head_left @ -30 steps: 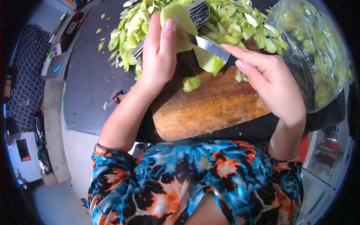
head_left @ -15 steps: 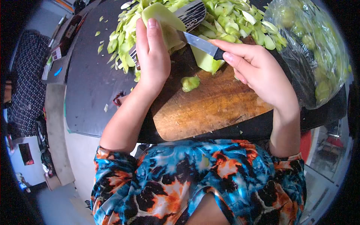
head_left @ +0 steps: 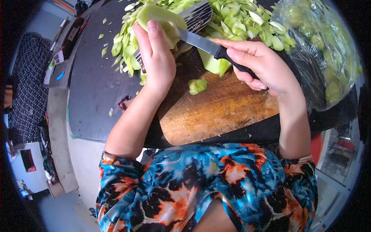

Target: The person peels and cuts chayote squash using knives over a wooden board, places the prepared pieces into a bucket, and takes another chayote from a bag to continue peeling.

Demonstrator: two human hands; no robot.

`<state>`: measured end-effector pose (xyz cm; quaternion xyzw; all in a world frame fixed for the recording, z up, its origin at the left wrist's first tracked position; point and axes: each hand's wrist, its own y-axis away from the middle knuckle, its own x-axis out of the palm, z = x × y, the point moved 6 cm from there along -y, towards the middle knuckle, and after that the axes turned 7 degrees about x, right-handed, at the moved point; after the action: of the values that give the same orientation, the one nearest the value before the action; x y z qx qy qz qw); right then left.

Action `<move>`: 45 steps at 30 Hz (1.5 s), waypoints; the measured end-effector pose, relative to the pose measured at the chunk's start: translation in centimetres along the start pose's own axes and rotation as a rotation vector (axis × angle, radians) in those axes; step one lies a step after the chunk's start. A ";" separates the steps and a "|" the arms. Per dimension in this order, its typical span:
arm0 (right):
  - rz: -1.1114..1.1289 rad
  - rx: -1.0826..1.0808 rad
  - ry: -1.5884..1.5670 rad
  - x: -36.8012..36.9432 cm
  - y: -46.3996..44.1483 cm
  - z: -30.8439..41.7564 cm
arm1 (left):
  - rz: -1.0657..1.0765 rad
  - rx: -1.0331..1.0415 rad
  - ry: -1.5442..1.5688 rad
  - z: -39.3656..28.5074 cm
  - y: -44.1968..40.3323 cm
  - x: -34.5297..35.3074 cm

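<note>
At far left of the cutting board (head_left: 216,112), the left hand (head_left: 157,58) has its grip around a pale green piece (head_left: 160,15), from whose right side the knife (head_left: 205,44) slants near-right into the right hand (head_left: 262,63), grip wrapped on its handle, though tip contact is hard to judge.

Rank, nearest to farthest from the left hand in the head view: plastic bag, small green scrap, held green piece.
1. Held green piece: in the left hand.
2. Small green scrap: on the cutting board.
3. Plastic bag: far right.
</note>
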<state>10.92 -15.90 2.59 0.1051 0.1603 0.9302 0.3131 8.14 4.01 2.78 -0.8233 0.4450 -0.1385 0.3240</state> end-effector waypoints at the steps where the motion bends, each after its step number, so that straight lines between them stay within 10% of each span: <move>1: 0.036 0.019 -0.054 -0.2 -0.1 -0.1 | -0.003 0.000 -0.006 0.0 0.0 0.0; 13: 0.007 -0.018 0.320 -1.5 3.2 2.1 | -0.056 -0.181 0.173 0.7 -0.4 0.1; 17: -0.157 -0.493 0.171 -1.1 3.8 4.3 | -0.004 -0.458 0.455 1.0 -0.2 0.6; 28: -0.595 -0.774 0.625 -0.2 0.7 2.3 | 0.350 -0.515 0.630 -2.6 3.0 4.5; 34: -0.535 -0.705 0.544 0.2 0.1 1.6 | 0.516 -0.133 0.263 -3.1 3.2 4.6; 45: -0.691 -0.639 0.610 0.0 -0.5 0.8 | 0.486 -0.595 0.617 -2.2 4.4 5.7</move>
<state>11.47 -15.36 3.18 -0.3273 -0.0211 0.7642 0.5554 7.36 -3.34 1.19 -0.6730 0.7196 -0.1636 -0.0491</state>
